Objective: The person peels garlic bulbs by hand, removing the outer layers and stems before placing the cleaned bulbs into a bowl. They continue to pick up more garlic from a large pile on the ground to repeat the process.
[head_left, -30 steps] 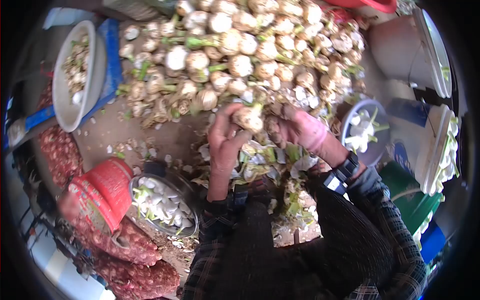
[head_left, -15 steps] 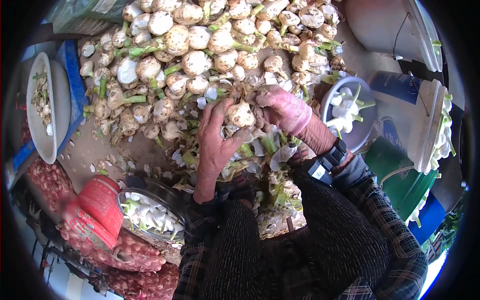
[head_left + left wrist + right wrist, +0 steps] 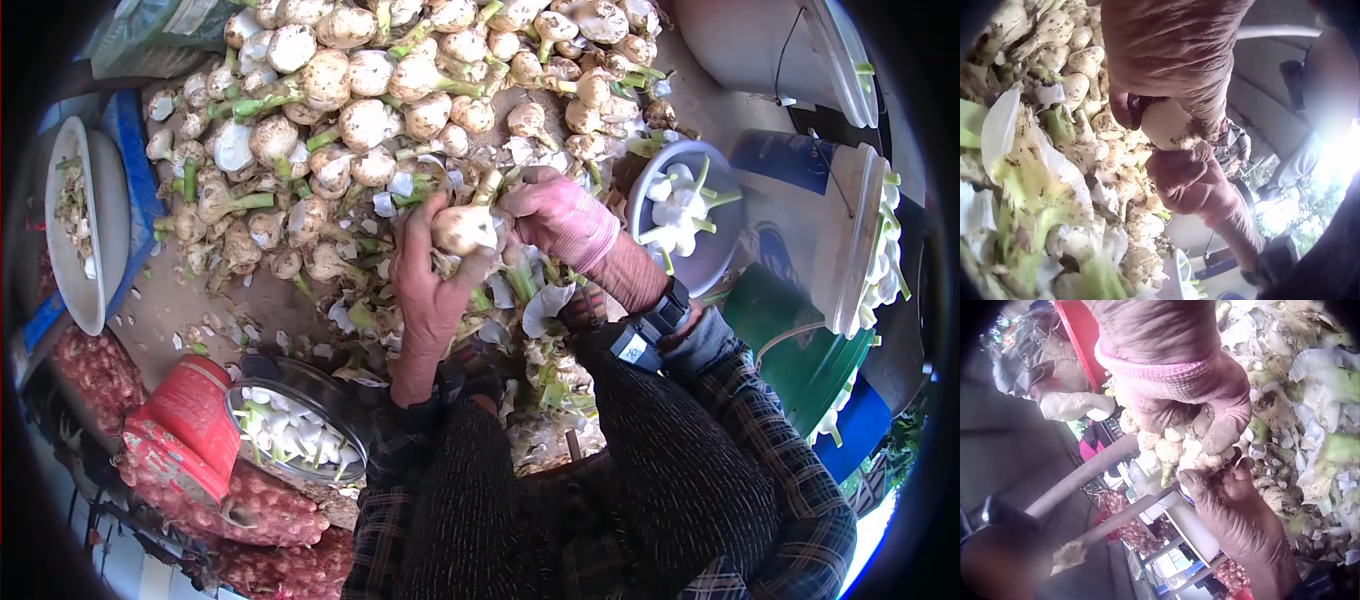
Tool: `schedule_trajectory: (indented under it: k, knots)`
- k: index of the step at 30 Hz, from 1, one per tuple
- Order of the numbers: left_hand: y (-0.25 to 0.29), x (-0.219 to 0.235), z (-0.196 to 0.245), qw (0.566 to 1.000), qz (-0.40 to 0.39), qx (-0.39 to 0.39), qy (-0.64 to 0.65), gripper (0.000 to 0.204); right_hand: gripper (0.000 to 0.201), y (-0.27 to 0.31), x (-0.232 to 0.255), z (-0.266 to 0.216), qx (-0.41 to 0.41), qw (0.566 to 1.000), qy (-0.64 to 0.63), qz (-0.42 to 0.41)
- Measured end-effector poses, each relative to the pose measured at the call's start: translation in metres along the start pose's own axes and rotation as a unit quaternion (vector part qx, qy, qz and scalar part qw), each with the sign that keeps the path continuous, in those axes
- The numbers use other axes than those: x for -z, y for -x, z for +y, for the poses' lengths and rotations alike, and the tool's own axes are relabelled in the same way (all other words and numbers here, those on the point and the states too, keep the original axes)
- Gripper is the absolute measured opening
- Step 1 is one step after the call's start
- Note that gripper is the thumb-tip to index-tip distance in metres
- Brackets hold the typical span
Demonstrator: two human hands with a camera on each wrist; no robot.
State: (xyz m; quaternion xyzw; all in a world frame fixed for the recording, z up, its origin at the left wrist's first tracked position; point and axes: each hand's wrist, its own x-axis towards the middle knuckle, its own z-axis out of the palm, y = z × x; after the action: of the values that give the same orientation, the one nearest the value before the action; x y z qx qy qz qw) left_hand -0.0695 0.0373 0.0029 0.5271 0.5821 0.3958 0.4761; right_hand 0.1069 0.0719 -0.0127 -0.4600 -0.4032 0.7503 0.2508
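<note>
A garlic bulb (image 3: pixel 462 230) with a short cut stem is held in my left hand (image 3: pixel 430 275), fingers and thumb curled round it. Its exposed side looks pale and smooth, with brown dirt on part of it in the left wrist view. My right hand (image 3: pixel 565 215), in a dirty pink knitted glove, pinches at the bulb's right side with thumb and curled fingers. Both hands meet at the bulb in the right wrist view, the gloved fingertips (image 3: pixel 1222 434) right against it. Peeled skins and leaves (image 3: pixel 540 300) lie under the hands.
Unpeeled garlic (image 3: pixel 330 80) is heaped ahead. White peeled garlic fills a metal bowl (image 3: pixel 355 440) at left and lies in a grey-purple basin (image 3: pixel 720 250) at right. Buckets (image 3: pixel 800 200) stand along the right. A red bucket (image 3: pixel 185 420) and red mesh sacks (image 3: pixel 270 510) are at left.
The bulb's dirty outer skin has come off its front, which now looks paler and cleaner. Both hands stay together at it, while the head view has shifted.
</note>
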Motion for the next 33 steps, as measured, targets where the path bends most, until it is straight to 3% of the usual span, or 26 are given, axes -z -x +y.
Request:
schedule_trajectory:
  k: [1, 2, 3, 5, 6, 7, 8, 9, 10, 11, 13, 14, 15, 16, 17, 18, 19, 21, 25, 26, 27, 29, 30, 31, 32, 33]
  knots:
    - [0.001, -0.002, 0.001, 0.983, 0.023, 0.105, 0.149, 0.052, 0.006, -0.003, -0.001, 0.0, 0.187, 0.965, 0.18, 0.018]
    - [-0.001, -0.001, 0.002, 0.966, 0.026, 0.162, 0.203, 0.048, 0.008, -0.006, -0.001, 0.001, 0.362, 0.864, 0.347, 0.033]
    - [-0.003, 0.0, 0.0, 0.966, 0.026, 0.161, 0.203, 0.048, 0.008, -0.004, 0.0, 0.001, 0.362, 0.864, 0.347, 0.033]
    - [-0.005, 0.003, -0.008, 0.829, 0.036, 0.297, 0.473, 0.052, 0.008, -0.002, 0.004, -0.001, 0.347, 0.878, 0.329, -0.03]
    - [-0.006, 0.01, -0.012, 0.789, -0.012, 0.345, 0.508, 0.059, 0.013, 0.003, -0.004, -0.004, 0.106, 0.992, 0.038, -0.056]
    - [-0.007, 0.015, -0.023, 0.79, -0.011, 0.344, 0.507, 0.059, 0.013, 0.001, -0.011, -0.016, 0.107, 0.992, 0.037, -0.058]
    - [-0.008, 0.017, -0.037, 0.701, -0.146, 0.342, 0.608, 0.061, 0.016, -0.004, -0.018, -0.03, 0.142, 0.971, 0.193, 0.007]
    - [-0.011, 0.018, -0.035, 0.587, -0.276, 0.327, 0.687, 0.063, 0.019, -0.007, -0.023, -0.037, 0.173, 0.921, 0.343, 0.073]
    - [-0.003, 0.018, -0.031, 0.588, -0.253, 0.36, 0.679, 0.062, 0.023, -0.015, -0.018, -0.026, 0.263, 0.874, 0.4, 0.084]
    - [-0.001, 0.018, -0.028, 0.589, -0.254, 0.36, 0.678, 0.062, 0.023, -0.019, -0.019, -0.025, 0.264, 0.874, 0.4, 0.085]
    - [-0.001, 0.018, -0.021, 0.719, -0.156, 0.397, 0.549, 0.07, 0.022, -0.022, -0.025, -0.033, 0.283, 0.875, 0.388, 0.063]
    - [-0.002, 0.019, -0.023, 0.679, -0.23, 0.333, 0.613, 0.064, 0.029, -0.014, -0.024, -0.04, 0.117, 0.965, 0.235, 0.013]
    - [-0.001, 0.019, -0.026, 0.681, -0.228, 0.33, 0.613, 0.064, 0.035, -0.018, -0.014, -0.032, 0.154, 0.974, 0.163, -0.024]
    - [0.001, 0.018, -0.029, 0.725, -0.178, 0.325, 0.58, 0.059, 0.036, -0.014, 0.002, -0.014, 0.101, 0.992, -0.03, -0.065]
    - [0.002, 0.017, -0.034, 0.766, -0.127, 0.318, 0.545, 0.054, 0.038, -0.008, 0.017, 0.0, 0.041, 0.969, -0.221, -0.103]
    - [0.001, 0.018, -0.033, 0.781, -0.122, 0.304, 0.532, 0.043, 0.047, 0.002, 0.015, -0.006, 0.042, 0.964, -0.244, -0.094]
    - [0.0, 0.016, -0.032, 0.781, -0.121, 0.302, 0.533, 0.043, 0.047, 0.008, 0.017, -0.006, 0.042, 0.964, -0.243, -0.096]
    - [0.0, 0.01, -0.025, 0.843, -0.119, 0.306, 0.427, 0.035, 0.052, 0.011, 0.016, -0.007, 0.011, 0.98, -0.097, -0.171]
    - [0.003, -0.001, -0.028, 0.844, -0.072, 0.347, 0.403, 0.029, 0.042, 0.019, 0.001, -0.017, -0.112, 0.994, 0.011, -0.01]
    - [0.003, -0.003, -0.033, 0.823, -0.068, 0.343, 0.448, 0.022, 0.027, 0.02, -0.002, -0.016, -0.079, 0.997, 0.01, -0.014]
    - [0.004, -0.004, -0.032, 0.824, -0.064, 0.342, 0.447, 0.022, 0.028, 0.023, -0.004, -0.019, -0.147, 0.989, -0.006, 0.021]
    - [0.007, -0.007, -0.029, 0.897, -0.013, 0.241, 0.371, 0.018, 0.02, 0.023, -0.001, -0.012, -0.146, 0.987, 0.003, 0.069]
    - [0.004, 0.003, -0.017, 0.916, -0.06, 0.222, 0.328, 0.019, 0.016, 0.026, 0.006, -0.007, -0.017, 0.989, 0.139, 0.05]
    - [0.002, 0.007, -0.018, 0.963, -0.1, 0.119, 0.22, 0.015, 0.014, 0.027, 0.016, -0.004, 0.11, 0.955, 0.275, 0.033]
    - [0.001, 0.013, -0.02, 0.984, -0.17, 0.009, 0.051, 0.01, 0.018, 0.027, 0.023, -0.003, -0.103, 0.986, -0.033, 0.123]
    - [0.0, 0.018, -0.022, 0.96, -0.229, -0.107, -0.118, 0.008, 0.017, 0.025, 0.033, 0.01, -0.065, 0.968, -0.193, 0.145]
